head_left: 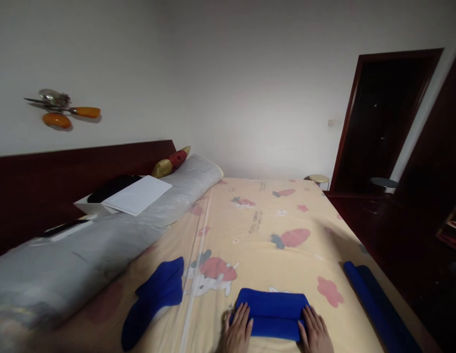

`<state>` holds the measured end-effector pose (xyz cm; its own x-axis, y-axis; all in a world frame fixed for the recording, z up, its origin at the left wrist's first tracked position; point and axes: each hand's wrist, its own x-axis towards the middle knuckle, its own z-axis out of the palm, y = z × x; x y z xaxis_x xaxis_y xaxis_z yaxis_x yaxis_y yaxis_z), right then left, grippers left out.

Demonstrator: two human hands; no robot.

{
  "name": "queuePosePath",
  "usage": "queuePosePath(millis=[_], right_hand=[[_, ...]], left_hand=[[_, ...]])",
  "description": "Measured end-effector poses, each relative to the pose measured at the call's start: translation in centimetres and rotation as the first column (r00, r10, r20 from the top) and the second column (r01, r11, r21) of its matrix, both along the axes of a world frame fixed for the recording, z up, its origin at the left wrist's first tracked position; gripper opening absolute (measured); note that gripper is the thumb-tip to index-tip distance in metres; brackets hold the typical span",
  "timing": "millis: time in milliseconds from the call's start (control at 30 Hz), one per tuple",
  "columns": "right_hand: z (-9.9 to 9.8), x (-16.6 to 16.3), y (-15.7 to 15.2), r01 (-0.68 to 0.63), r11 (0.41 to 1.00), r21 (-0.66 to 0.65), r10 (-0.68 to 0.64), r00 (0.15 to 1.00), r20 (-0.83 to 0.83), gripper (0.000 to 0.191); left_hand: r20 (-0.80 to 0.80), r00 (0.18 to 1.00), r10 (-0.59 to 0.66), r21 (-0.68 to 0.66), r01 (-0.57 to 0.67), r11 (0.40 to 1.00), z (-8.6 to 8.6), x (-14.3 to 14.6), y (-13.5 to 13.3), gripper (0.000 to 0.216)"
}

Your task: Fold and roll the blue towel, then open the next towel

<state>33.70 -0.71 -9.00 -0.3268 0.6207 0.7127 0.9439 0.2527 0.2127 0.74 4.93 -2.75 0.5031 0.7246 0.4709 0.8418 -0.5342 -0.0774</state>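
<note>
A folded blue cloth (272,314) lies on the yellow patterned bedsheet (257,235) near the bottom of the head view. My left hand (238,329) rests flat at its left end, fingers stretched over the edge. My right hand (316,331) lies flat at its right end, fingers straight and touching the cloth. Neither hand grips anything. A second blue cloth (154,299) lies crumpled on the sheet to the left. A rolled blue cloth (375,304) runs along the bed's right edge.
A long grey plastic-wrapped bolster (103,245) lies along the left side under a dark headboard (66,176). A white sheet (138,194) and a gold-red cushion (171,162) sit beside it. A dark doorway (382,122) and a small stool (319,179) stand beyond the bed's far right.
</note>
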Motion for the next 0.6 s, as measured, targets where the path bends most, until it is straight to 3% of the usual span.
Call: queuePosePath(millis=[167, 300, 400, 467, 600], right_hand=[[-0.6, -0.9, 0.4, 0.124, 0.98, -0.156, -0.149, 0.976, -0.16, 0.04], [0.4, -5.1, 2.1, 0.009, 0.947, -0.32, -0.083, 0.973, -0.217, 0.046], [1.1, -7.6, 3.2, -0.108, 0.883, -0.457, -0.015, 0.966, -0.259, 0.045], [1.3, -7.8, 3.5, -0.126, 0.859, -0.496, -0.027, 0.956, -0.291, 0.044], [1.1, -5.0, 3.3, -0.043, 0.905, -0.424, -0.128, 0.922, -0.365, 0.038]], left_hand=[[0.054, 0.988, 0.143, -0.159, -0.132, 0.978, -1.2, 2.6, -0.4, 0.044], [0.08, 0.995, 0.052, -0.361, -0.02, 0.933, -1.8, 7.4, -0.9, 0.047], [0.098, 0.994, 0.046, -0.483, 0.007, 0.876, -1.4, 9.6, -0.7, 0.047], [0.091, 0.994, 0.062, -0.537, -0.003, 0.844, -0.6, 9.6, -0.2, 0.047], [0.013, 0.99, 0.142, -0.548, -0.112, 0.829, 1.4, 6.3, 1.4, 0.048]])
